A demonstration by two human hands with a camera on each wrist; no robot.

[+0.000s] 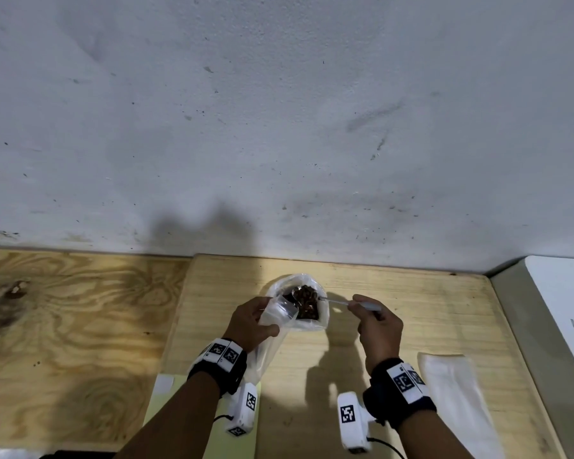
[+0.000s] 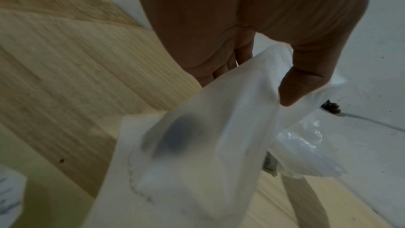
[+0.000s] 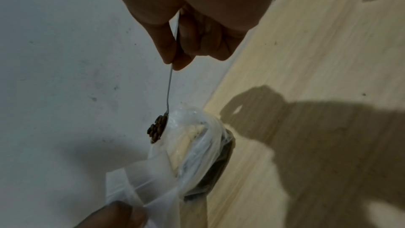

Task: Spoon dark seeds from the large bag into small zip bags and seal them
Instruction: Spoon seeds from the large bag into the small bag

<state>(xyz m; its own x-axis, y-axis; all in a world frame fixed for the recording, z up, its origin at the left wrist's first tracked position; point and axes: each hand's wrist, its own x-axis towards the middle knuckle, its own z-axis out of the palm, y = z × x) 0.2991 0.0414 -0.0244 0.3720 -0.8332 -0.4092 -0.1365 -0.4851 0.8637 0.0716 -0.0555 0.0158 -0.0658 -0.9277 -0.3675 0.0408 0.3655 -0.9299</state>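
Observation:
The large clear bag [image 1: 323, 314] of dark seeds [image 1: 307, 309] stands open on the wooden board near the wall. My left hand [image 1: 251, 321] pinches a small clear zip bag [image 1: 277, 313] by its top, its mouth held open just left of the large bag; thumb and bag show in the left wrist view [image 2: 230, 119]. My right hand [image 1: 376, 321] grips the handle of a thin metal spoon [image 1: 337, 301]. The spoon bowl, heaped with dark seeds [image 3: 156, 130], hovers over the large bag [image 3: 203, 138], close to the small bag's mouth [image 3: 140, 178].
A white cloth or paper sheet [image 1: 458, 402] lies on the board at the right. A pale yellow-green sheet [image 1: 161, 405] lies under my left forearm. The wall [image 1: 279, 127] rises right behind the board, and a white ledge [image 1: 560, 309] borders the right side.

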